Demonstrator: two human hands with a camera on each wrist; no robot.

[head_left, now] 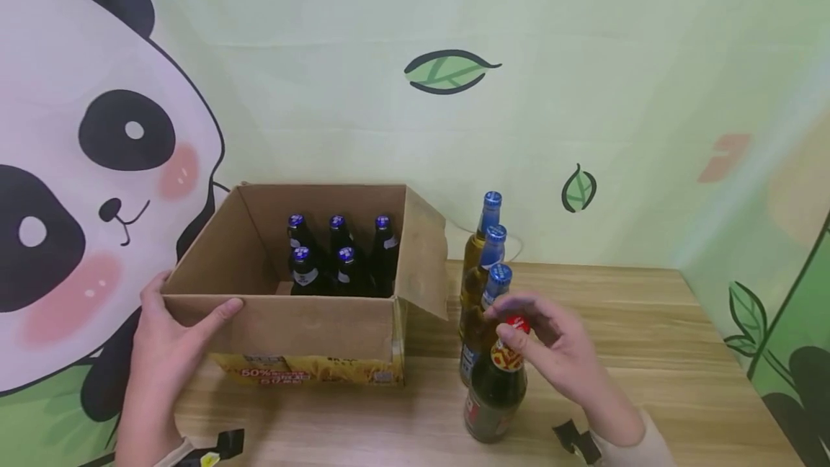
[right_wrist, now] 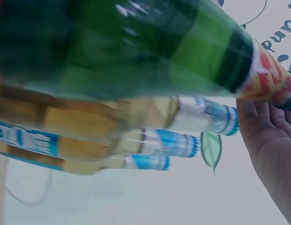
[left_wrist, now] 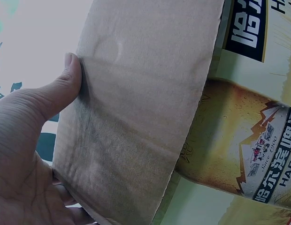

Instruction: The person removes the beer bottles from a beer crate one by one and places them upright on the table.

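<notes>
At the front left corner of an open cardboard box (head_left: pixel 305 326), my left hand (head_left: pixel 175 337) grips the top edge. The thumb lies over the front panel, and the fingers go round the left side, partly hidden in the left wrist view. My right hand (head_left: pixel 558 344) holds a green glass bottle (head_left: pixel 496 391) by its red-capped top, with thumb and fingers around the cap and neck. This bottle stands upright on the table, to the right of the box. Behind it is a row of amber bottles (right_wrist: pixel 84 122) with blue caps.
Inside the box, several dark bottles (head_left: pixel 346 272) with blue caps stand toward the right. A side flap (head_left: pixel 424 258) hangs outward toward the bottle row. The wooden table (head_left: pixel 622 337) meets a green printed backdrop (head_left: pixel 311 92) with a panda at the left.
</notes>
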